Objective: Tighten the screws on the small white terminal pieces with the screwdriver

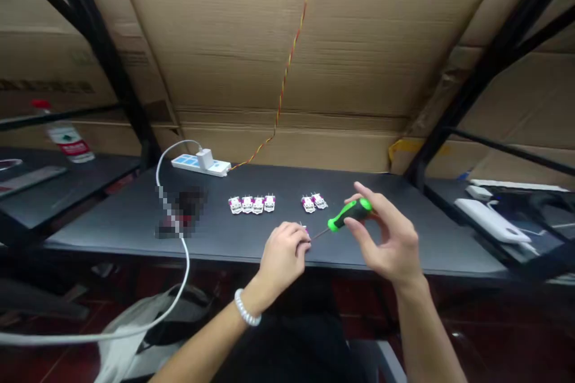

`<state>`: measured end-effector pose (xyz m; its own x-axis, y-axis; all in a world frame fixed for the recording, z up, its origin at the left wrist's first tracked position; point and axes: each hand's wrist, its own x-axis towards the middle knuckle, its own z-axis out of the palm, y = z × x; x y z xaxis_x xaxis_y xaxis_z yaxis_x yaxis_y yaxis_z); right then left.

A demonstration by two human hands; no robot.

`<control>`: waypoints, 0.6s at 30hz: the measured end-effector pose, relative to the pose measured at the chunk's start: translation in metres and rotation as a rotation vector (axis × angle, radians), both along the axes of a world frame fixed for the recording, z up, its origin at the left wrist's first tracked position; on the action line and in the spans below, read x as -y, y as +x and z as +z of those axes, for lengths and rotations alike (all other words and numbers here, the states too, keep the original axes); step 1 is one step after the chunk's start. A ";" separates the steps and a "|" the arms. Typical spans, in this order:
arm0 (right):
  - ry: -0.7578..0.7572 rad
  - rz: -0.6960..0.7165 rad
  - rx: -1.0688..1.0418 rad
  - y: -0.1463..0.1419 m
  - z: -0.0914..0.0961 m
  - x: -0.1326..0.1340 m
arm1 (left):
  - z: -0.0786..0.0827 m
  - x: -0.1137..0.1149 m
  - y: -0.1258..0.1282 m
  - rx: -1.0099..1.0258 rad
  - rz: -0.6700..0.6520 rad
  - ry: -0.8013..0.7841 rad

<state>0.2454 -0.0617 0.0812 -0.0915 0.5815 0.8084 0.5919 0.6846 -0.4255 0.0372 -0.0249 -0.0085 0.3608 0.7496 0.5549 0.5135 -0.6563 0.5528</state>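
Note:
My right hand (390, 239) grips a screwdriver (350, 213) with a green and black handle, its thin shaft pointing down and left. At the shaft's tip, my left hand (284, 248) pinches a small white-and-purple part (306, 231), mostly hidden by the fingers. Whether the tip sits in a screw is too small to tell. Beyond the hands lies a pair of similar white-and-purple parts (308, 203) with thin metal prongs. Farther left, a row of several more such parts (252, 204) stands side by side on the dark table (359, 182).
A white power strip (188, 161) with a plugged-in adapter (205, 158) lies at the back left. Its white cable (186, 263) runs over the table's front edge. A twisted red-yellow wire (287, 66) hangs along the cardboard wall (359, 42). Black metal posts (467, 87) flank both sides.

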 end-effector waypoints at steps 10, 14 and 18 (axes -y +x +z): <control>0.008 0.046 0.152 -0.022 0.029 -0.018 | -0.001 0.001 0.001 -0.002 -0.004 -0.015; 0.033 0.007 0.118 -0.029 0.026 -0.028 | 0.001 0.001 0.001 -0.003 0.004 -0.035; 0.000 0.077 0.020 -0.037 0.017 -0.038 | 0.001 0.000 0.001 0.009 -0.004 -0.050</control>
